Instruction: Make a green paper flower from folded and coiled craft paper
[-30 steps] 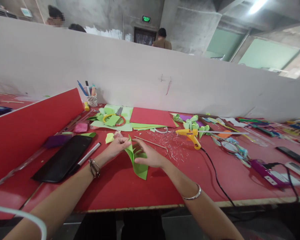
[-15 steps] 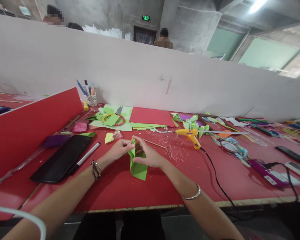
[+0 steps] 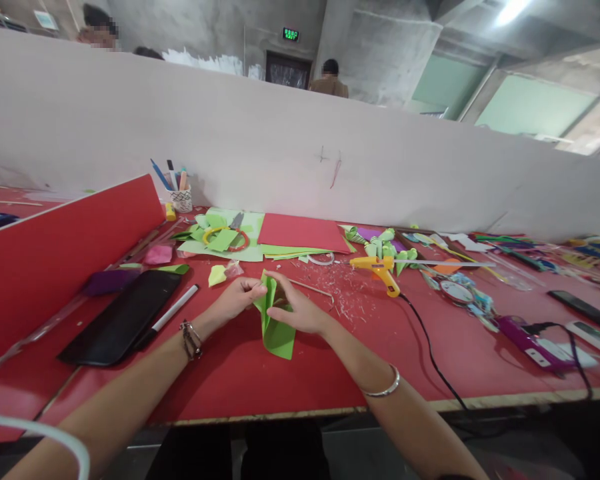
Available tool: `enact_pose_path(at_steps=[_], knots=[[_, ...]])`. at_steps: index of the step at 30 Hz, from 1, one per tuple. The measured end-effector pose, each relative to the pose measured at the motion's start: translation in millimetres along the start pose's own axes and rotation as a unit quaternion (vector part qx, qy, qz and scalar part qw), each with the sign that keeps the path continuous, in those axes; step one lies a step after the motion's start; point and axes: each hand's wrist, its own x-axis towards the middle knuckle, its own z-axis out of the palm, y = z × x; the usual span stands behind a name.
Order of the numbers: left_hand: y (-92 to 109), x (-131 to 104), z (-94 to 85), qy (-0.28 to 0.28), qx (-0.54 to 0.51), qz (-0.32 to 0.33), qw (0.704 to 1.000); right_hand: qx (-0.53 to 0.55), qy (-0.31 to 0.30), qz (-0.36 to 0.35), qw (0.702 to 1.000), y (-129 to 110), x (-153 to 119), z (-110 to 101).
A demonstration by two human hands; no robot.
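Left hand [image 3: 234, 300]: its fingers [image 3: 256, 292] were closed in a pinch on the upper edge of the green paper [image 3: 281, 341].
Right hand [image 3: 306, 311]: curved and loosely spread, thumb against the paper and forefinger reaching toward its top, with a wide gap between them.
Green paper: bent upright between the hands, its layers parted at the top and a flap fanning toward the worktop's front edge; whether its lowest corner touched down could not be told.
Good shaping: the step seemed to want a light, steady left pinch, while the right thumb guided the flap evenly along its length.
Likely fault: pressing hard from both sides could have creased the bend flat.
Worktop [image 3: 330, 383]: the paper was left of its middle, about midway between front and back edges.
Thin stick [image 3: 310, 288] and clippings [image 3: 347, 293]: just beyond the right hand, toward the back edge; loose bits could have caught in the layers.
Glue gun [image 3: 377, 268]: farther right, nozzle pointing left, its cord [image 3: 430, 350] running to the front edge; the right forearm did best clear of both.
Scissors [image 3: 237, 221]: among green scraps near the back edge, well apart from the hands.
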Motion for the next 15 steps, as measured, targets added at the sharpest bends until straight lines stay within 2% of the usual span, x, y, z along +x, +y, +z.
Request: enact_pose_path(at_steps=[6,11,15], knots=[[0,-2,-3.5,0.023,-0.020,-0.009,0.999,0.088,-0.001,-0.005,0.996,2,0,-2],[3,-3,-6.0,0.041,-0.042,-0.018,0.998,0.117,0.048,-0.001,0.992,5,3,-4],[6,-3,-6.7,0.057,-0.057,-0.028,0.996,0.093,0.099,0.035,0.990,12,6,-7]])
